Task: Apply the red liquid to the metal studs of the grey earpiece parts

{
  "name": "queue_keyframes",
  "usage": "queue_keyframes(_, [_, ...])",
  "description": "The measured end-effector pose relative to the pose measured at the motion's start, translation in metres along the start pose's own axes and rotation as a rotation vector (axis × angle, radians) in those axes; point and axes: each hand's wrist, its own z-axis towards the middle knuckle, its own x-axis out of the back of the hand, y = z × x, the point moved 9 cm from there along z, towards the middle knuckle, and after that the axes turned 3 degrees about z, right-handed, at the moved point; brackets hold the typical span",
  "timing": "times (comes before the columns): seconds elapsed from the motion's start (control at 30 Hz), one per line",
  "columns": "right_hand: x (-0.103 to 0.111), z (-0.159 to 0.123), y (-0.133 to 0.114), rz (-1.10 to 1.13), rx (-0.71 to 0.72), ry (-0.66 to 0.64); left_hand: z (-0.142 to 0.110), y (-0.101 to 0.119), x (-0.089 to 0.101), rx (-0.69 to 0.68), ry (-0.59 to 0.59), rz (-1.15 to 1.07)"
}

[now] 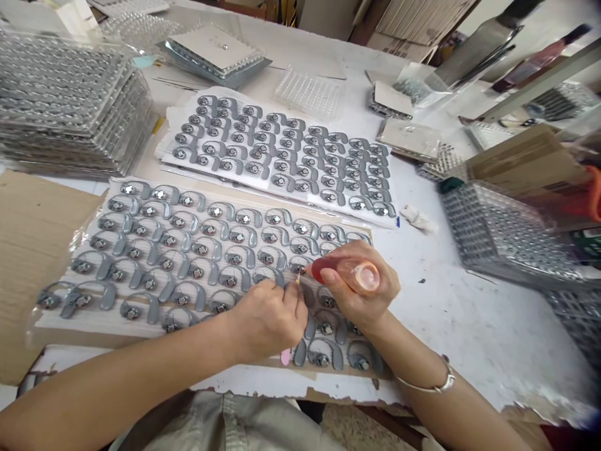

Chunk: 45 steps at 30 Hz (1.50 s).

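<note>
One tray stack [70,106]; two part-covered sheets, near sheet [56,321] and far sheet [164,148]; one left hand [270,316], fingers pinching one thin tool [297,280]; one right hand [375,294], fingers gripping one reddish bottle [351,274]; both over near sheet.

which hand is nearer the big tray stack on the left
Left. The left hand is nearside and right of the tray stack; the right hand, holding a bottle, is farther right.

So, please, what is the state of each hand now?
Left hand: closed, holding a thin pink-ended tool.
Right hand: closed around a reddish bottle.
</note>
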Motion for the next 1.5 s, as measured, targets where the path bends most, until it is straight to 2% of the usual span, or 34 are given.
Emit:
queue_keyframes(0.13, [0.0003,-0.0009,0.0012,0.001,0.007,0.003,-0.0001,-0.0014,0.0029,0.016,0.037,-0.003])
queue_keyframes(0.43, [0.002,-0.0008,0.0007,0.029,0.05,0.05,-0.0005,-0.0022,0.0026,-0.001,0.014,-0.016])
queue_keyframes(0.73, [0.0067,-0.0025,0.0011,0.031,0.055,0.098,-0.0026,-0.0026,0.0015,0.016,0.044,-0.002])
queue_keyframes(1.5, [0.0071,-0.0044,0.0026,0.033,0.081,0.095,-0.0011,-0.0064,0.0067,-0.006,-0.001,-0.056])
